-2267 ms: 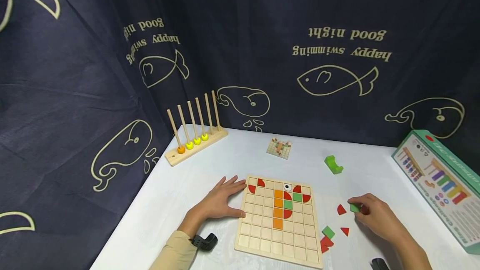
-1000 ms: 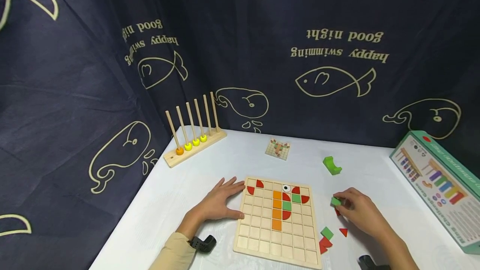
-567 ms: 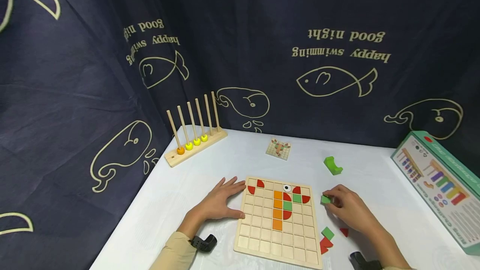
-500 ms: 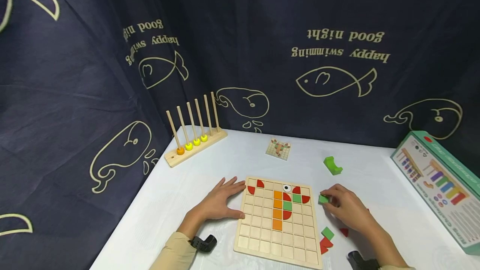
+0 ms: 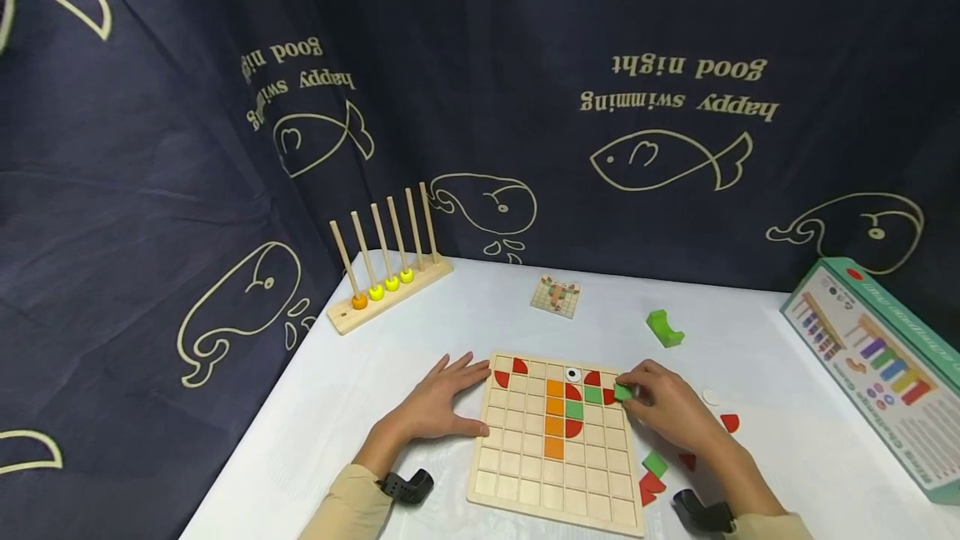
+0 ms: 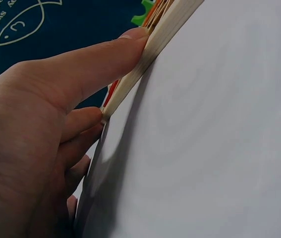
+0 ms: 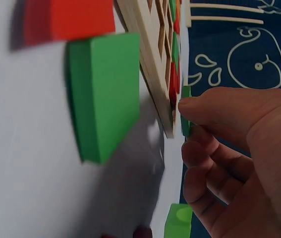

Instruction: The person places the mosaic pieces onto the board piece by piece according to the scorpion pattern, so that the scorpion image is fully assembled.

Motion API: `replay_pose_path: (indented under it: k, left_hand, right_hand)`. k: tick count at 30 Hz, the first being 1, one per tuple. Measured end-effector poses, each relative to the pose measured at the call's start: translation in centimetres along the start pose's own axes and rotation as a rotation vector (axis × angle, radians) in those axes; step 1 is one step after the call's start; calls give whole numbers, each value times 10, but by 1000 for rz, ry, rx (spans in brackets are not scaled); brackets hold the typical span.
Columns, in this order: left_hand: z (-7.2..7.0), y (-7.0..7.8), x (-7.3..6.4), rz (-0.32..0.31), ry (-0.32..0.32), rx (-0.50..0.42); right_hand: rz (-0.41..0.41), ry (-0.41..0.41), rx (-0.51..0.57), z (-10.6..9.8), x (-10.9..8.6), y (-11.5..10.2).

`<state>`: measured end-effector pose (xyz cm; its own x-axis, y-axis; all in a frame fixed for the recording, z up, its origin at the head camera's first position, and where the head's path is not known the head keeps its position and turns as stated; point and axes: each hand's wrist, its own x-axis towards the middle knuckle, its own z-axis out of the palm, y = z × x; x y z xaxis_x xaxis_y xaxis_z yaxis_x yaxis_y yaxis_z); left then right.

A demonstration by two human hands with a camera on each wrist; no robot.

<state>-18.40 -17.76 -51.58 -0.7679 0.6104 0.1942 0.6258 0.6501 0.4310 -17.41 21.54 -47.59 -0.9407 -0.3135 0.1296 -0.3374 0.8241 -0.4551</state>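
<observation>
My right hand [image 5: 671,408] pinches a green square tile [image 5: 622,392] between thumb and fingers at the upper right edge of the wooden grid board [image 5: 528,473]. In the right wrist view the held tile [image 7: 185,124] shows only as a green sliver past the thumb. Spread along the board's left edge is my left hand [image 5: 435,408], fingers fairly straight; its thumb presses the wooden rim [image 6: 155,47] in the left wrist view. On the board sit a column of orange squares [image 5: 554,426], several red quarter-circles [image 5: 573,428], green squares [image 5: 574,410] and an eye tile [image 5: 573,374].
Right of the board lie a loose green square [image 5: 655,464], red pieces [image 5: 652,483], a red quarter-circle [image 5: 730,422] and a white disc [image 5: 710,397]. Farther back are a peg rack [image 5: 393,297], pattern card [image 5: 556,296] and green arch [image 5: 664,329]. A box [image 5: 862,382] stands far right.
My right hand has carried the green tile leftward across the table to the board's right edge. A red quarter-circle and white disc now show behind it. The left hand has stayed in place.
</observation>
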Motion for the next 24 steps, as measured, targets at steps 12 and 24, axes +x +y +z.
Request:
replay_pose_path:
  k: [12, 24]
  left_hand:
    - [-1, 0, 0, -8, -15, -4]
    - [-1, 0, 0, -13, -22, -1]
  right_hand:
    - [-39, -10, -10, 5, 15, -20]
    - [-96, -20, 28, 17, 27, -33]
